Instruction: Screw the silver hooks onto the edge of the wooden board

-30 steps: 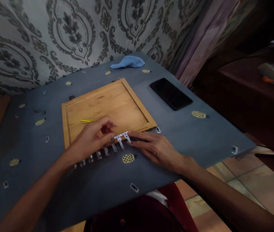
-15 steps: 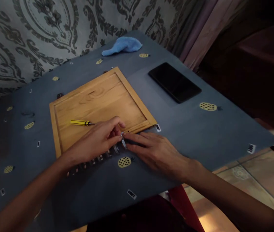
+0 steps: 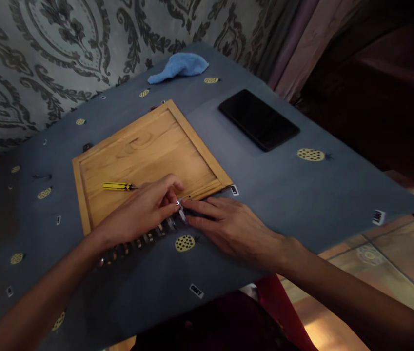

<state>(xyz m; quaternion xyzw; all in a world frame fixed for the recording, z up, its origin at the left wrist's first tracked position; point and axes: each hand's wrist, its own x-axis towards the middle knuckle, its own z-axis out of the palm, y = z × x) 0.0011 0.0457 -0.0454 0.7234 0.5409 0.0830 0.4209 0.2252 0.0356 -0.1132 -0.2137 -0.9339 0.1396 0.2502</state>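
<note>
A framed wooden board [image 3: 148, 151] lies flat on the blue-grey table, with a row of small shiny metal hooks [image 3: 149, 238] along its near edge. My left hand [image 3: 143, 209] reaches over that edge, its thumb and fingers pinched at the small metal hook [image 3: 182, 214] nearest the board's right corner. From the other side my right hand [image 3: 232, 226] holds this same hook between its fingertips. How the hook meets the edge is partly hidden by the fingers. A yellow and black screwdriver [image 3: 117, 186] rests on the board beside my left hand.
The table cover [image 3: 265, 195] has a pineapple print. A black phone [image 3: 258, 119] lies right of the board, and a crumpled blue cloth [image 3: 181, 67] at the far edge. Dark fittings [image 3: 87, 146] show at the board's far side. A patterned curtain [image 3: 64, 58] hangs behind.
The view has shifted slightly, so everything sits a little further left. Both hands stay at the same hook, with hardly any movement of the fingers.
</note>
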